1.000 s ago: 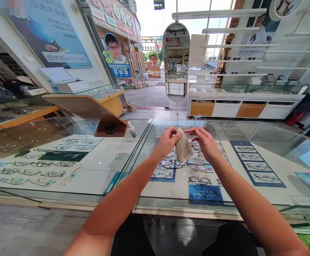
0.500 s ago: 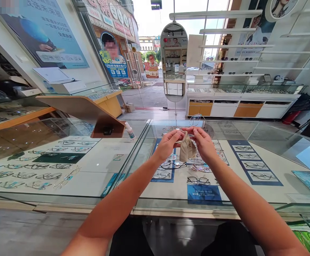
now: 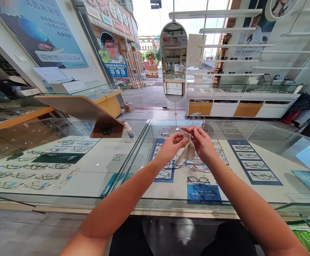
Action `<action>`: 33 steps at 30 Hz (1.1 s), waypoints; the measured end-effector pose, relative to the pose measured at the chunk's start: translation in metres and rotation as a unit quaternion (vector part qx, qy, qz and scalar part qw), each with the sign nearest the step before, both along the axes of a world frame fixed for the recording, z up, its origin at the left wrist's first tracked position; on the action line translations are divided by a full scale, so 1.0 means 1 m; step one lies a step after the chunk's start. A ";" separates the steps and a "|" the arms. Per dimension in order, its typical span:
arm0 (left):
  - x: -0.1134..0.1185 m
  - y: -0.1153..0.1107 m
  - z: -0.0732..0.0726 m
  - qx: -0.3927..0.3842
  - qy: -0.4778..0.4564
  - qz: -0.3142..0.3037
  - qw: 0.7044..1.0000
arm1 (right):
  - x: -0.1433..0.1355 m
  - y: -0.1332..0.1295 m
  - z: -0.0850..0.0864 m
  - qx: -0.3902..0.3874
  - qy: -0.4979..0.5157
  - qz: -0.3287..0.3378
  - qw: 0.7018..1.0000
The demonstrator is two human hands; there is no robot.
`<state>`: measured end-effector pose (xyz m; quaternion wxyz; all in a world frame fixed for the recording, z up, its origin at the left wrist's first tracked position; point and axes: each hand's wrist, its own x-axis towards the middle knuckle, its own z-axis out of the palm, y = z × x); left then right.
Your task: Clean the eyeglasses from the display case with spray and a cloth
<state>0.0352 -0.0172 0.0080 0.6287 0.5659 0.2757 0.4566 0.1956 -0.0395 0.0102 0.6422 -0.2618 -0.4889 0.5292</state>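
Observation:
My left hand [image 3: 174, 145] and my right hand [image 3: 201, 142] are close together above the glass display case [image 3: 165, 209]. A beige cloth [image 3: 189, 153] hangs between them, pinched in the fingers of my right hand. My left hand is closed, with its thumb and fingertips at the cloth's upper left edge. Whether a small thing is folded inside the cloth is hidden. Under the glass below my hands lie several pairs of glasses, among them a dark-framed pair [image 3: 198, 180] above a blue card [image 3: 204, 194].
A small spray bottle [image 3: 129, 130] stands on the counter to the left, beside a brown tilted stand [image 3: 91, 113]. Just beyond my hands is a round clear-framed object [image 3: 196, 120]. An oval mirror [image 3: 174, 60] stands farther back.
The cloth's lower end has swung left and now hangs slantwise. My left hand has turned, its thumb now nearer the right hand's fingers. Both hands stay over the same spot.

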 end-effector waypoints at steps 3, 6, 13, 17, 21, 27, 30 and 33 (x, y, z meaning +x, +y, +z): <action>0.000 -0.001 -0.001 0.016 0.016 -0.037 0.999 | -0.001 -0.001 0.000 0.005 0.002 0.010 1.000; 0.002 -0.001 -0.004 0.028 -0.004 -0.032 0.999 | -0.003 -0.002 0.001 -0.001 0.004 0.019 1.000; 0.005 -0.002 -0.006 -0.040 -0.071 -0.054 0.995 | -0.005 -0.006 0.001 -0.011 0.004 0.033 0.999; 0.000 0.000 -0.001 -0.039 -0.071 -0.078 0.994 | -0.004 -0.005 0.000 -0.021 0.007 0.041 0.999; -0.008 0.006 0.001 -0.025 -0.042 -0.109 0.993 | -0.003 -0.004 0.000 -0.026 0.012 0.045 0.999; -0.011 0.005 0.003 -0.056 -0.019 -0.117 0.991 | -0.003 -0.003 0.000 -0.034 0.014 0.054 0.998; -0.007 0.001 0.003 -0.081 -0.028 -0.105 0.991 | -0.004 -0.005 0.001 -0.032 0.008 0.049 0.998; -0.004 -0.002 0.002 -0.074 -0.034 -0.097 0.992 | -0.004 -0.006 0.003 -0.032 0.005 0.051 0.998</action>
